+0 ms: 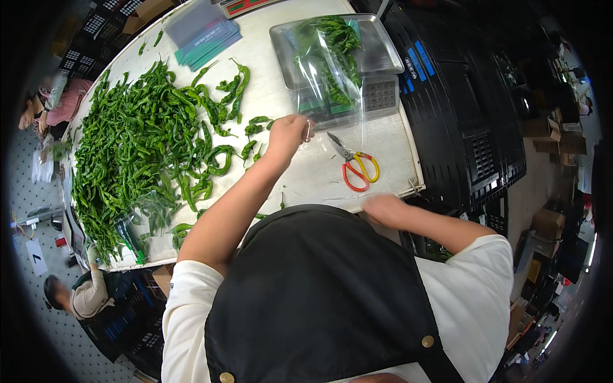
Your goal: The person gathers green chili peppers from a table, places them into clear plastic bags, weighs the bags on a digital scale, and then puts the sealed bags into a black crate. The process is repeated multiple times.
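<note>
A clear plastic bag (320,60) with green peppers (341,36) inside lies across the steel tray of a digital scale (380,93). My left hand (289,136) has its fingers curled around the near edge of the bag, at the scale's front left. Scissors (357,165) with red and yellow handles rest on the white table, blades pointing away from me and apart from both hands. Close to the table's front edge is my right hand (385,210), blurred, with its fingers bent; whether it holds anything cannot be made out.
A large heap of green peppers (139,129) covers the table's left side, with a printed bag (131,237) at its near edge. Flat printed bags (206,40) are stacked at the back. Black crates (455,95) stand on the right. A co-worker (86,294) is at the left.
</note>
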### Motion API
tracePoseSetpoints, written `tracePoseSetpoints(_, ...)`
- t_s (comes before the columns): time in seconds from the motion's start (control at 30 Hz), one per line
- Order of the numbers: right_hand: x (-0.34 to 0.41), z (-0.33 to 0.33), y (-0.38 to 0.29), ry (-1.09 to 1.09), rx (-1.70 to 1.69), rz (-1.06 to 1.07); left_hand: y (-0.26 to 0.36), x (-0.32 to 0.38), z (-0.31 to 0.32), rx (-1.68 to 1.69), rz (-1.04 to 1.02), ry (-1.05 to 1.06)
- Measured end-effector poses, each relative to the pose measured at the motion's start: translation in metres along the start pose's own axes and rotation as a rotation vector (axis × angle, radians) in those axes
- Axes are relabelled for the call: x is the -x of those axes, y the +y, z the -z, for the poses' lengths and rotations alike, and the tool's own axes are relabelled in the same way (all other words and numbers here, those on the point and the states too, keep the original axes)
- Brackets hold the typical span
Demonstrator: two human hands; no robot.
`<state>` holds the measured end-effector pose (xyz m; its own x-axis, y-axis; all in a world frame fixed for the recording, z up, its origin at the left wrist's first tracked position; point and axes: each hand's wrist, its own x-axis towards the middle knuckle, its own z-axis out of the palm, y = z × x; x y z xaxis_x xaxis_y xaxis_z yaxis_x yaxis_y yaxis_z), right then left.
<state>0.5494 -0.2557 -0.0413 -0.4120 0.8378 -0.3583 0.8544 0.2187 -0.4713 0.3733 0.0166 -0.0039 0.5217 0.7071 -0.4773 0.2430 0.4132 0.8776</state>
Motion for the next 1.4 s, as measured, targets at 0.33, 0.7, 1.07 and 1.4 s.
tracePoseSetpoints(0.33,0.004,0.044,0.022,0.441,-0.25,-0.311,-0.018,-0.008,0.026,0.024,-0.002,-0.083)
tracePoseSetpoints(0.7,-0.066,0.105,0.073,0.482,0.465,0.071,-0.016,-0.006,0.034,-0.185,-0.161,-0.024)
tracePoseSetpoints(1.07,-0.089,0.106,0.043,0.332,0.498,0.062,-0.019,-0.006,0.036,-1.008,-0.888,0.295)
tracePoseSetpoints(1.4,-0.042,0.248,0.033,0.852,-0.309,0.04,0.076,-0.006,0.046,-0.85,-1.23,0.125)
